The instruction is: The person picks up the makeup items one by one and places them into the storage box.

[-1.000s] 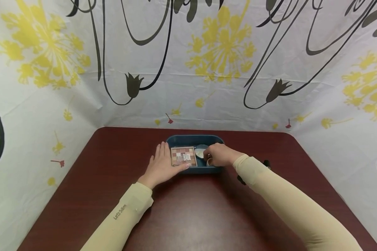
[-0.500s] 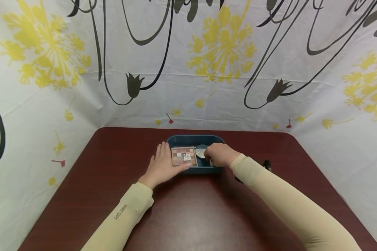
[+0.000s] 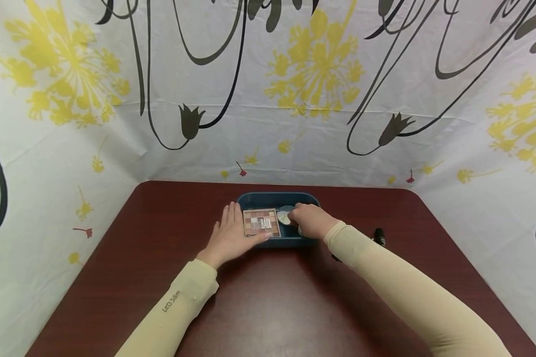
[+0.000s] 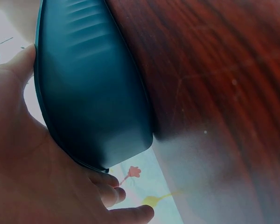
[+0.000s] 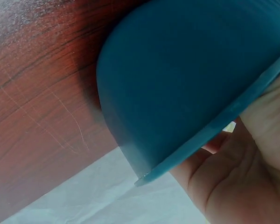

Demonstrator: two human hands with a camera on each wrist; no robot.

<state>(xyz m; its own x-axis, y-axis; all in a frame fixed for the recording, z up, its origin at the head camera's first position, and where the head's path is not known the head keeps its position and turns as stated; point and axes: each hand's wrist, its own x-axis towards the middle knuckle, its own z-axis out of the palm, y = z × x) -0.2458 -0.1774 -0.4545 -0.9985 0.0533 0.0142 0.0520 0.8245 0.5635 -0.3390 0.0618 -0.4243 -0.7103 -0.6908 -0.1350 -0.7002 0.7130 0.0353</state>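
A blue tray (image 3: 279, 194) with raised walls stands on the table. My left hand (image 3: 233, 237) rests along its left end, fingers straight, thumb at the front rim; the left wrist view shows the tray's outer wall (image 4: 93, 93) beside that hand. In the tray's left part lies a makeup palette (image 3: 261, 223) with squares of brown and pink shades. Right of it sits a round, whitish disc (image 3: 284, 216). My right hand (image 3: 311, 219) reaches into the right end with curled fingers, holding a small pale object (image 3: 300, 231), mostly hidden; its kind cannot be made out.
A small black-capped bottle (image 3: 379, 236) stands on the reddish-brown table (image 3: 268, 297), beyond the right forearm. Part of another dark item (image 3: 336, 258) shows by the right sleeve. Patterned white cloth (image 3: 232, 124) hangs behind the table and along both sides.
My right hand and forearm have shifted slightly left within the tray, showing more of the black-capped bottle. Less of the pale object shows under the hand. The left hand stays in place.
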